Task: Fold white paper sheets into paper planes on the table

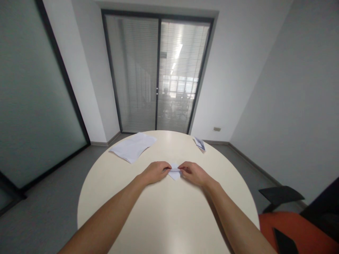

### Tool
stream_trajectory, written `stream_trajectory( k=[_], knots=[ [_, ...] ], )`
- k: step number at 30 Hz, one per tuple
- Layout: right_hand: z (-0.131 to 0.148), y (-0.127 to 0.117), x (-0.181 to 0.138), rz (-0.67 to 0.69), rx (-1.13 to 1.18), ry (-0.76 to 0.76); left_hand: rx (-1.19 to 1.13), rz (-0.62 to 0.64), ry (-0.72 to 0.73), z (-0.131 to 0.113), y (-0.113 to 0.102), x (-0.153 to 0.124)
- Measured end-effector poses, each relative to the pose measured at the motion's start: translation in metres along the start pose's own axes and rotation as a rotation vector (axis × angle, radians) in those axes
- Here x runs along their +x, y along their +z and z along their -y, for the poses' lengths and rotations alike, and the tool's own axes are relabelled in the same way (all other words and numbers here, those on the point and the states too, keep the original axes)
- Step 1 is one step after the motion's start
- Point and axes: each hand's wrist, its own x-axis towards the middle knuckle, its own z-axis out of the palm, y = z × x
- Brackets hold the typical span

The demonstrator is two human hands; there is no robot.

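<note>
Between my two hands, over the middle of the table, is a small piece of folded white paper [174,174]. A pointed corner of it faces me, and a raised folded strip runs across it. My left hand [158,171] pinches the left end of that strip between thumb and fingers. At the right end, my right hand [192,172] pinches the paper in the same way. The fingertips cover both ends of the strip.
The round cream table [159,218] carries loose white sheets [134,145] at its far left and another folded paper [199,144] near its far right edge. An orange chair [296,231] with black armrests stands at the right. Beyond are glass panels with blinds [137,77].
</note>
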Motion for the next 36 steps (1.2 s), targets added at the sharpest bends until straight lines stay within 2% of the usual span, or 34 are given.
stream_trajectory(
  k=[9, 23, 29, 36],
  knots=[
    [-0.0011, -0.0001, 0.0022, -0.024, -0.014, 0.015, 0.057, -0.030, -0.018, -0.0055, 0.0001, 0.0022],
    [-0.0023, 0.0023, 0.0043, -0.046, -0.025, 0.060, 0.103, -0.085, -0.166, -0.0002, 0.0080, 0.0052],
    [-0.0024, 0.0039, 0.0044, -0.075, -0.063, 0.096, 0.086, -0.092, -0.138, -0.0004, 0.0076, 0.0045],
    [-0.0050, 0.0086, 0.0077, -0.168, 0.089, 0.101, 0.073, -0.146, -0.123, -0.0008, 0.0098, 0.0028]
  ],
)
